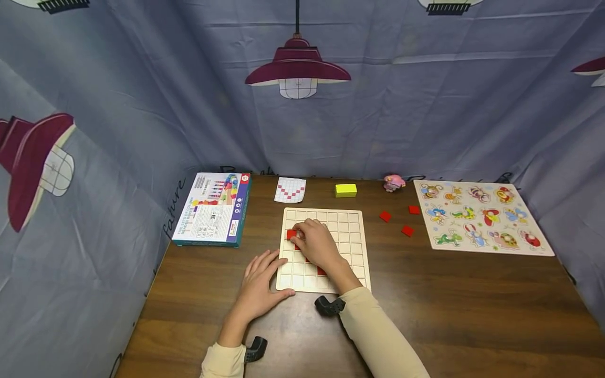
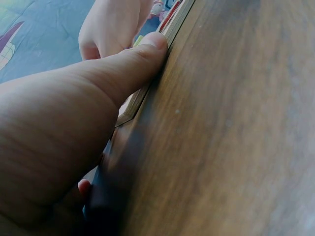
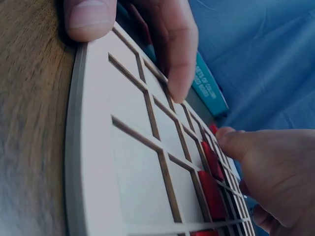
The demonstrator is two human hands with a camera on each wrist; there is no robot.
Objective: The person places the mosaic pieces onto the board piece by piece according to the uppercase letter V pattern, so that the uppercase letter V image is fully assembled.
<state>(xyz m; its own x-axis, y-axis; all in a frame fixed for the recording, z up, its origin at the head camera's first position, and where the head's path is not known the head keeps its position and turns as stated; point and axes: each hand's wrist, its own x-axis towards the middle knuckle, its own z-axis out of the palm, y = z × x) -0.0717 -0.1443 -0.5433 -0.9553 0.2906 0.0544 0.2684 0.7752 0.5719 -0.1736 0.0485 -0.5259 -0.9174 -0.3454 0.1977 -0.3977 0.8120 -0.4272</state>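
Note:
A pale wooden grid board (image 1: 350, 231) lies on the table in front of the person. The right hand (image 1: 317, 244) reaches over its left half and pinches a red square tile (image 1: 290, 234) at a cell near the upper left. More red tiles (image 3: 212, 194) sit in board cells on a diagonal, partly hidden beneath that hand in the head view. The left hand (image 1: 257, 289) rests at the board's lower left corner with fingers spread. Its thumb (image 3: 91, 19) presses the near edge, and a fingertip (image 3: 179, 91) touches the left rim.
Three loose red tiles (image 1: 407, 231) lie right of the board. Behind it are a pattern card (image 1: 290, 190) with a red V, a yellow block (image 1: 345, 190) and a pink figurine (image 1: 394, 182). A boxed set (image 1: 210, 210) lies left, an insect puzzle board (image 1: 482, 218) right.

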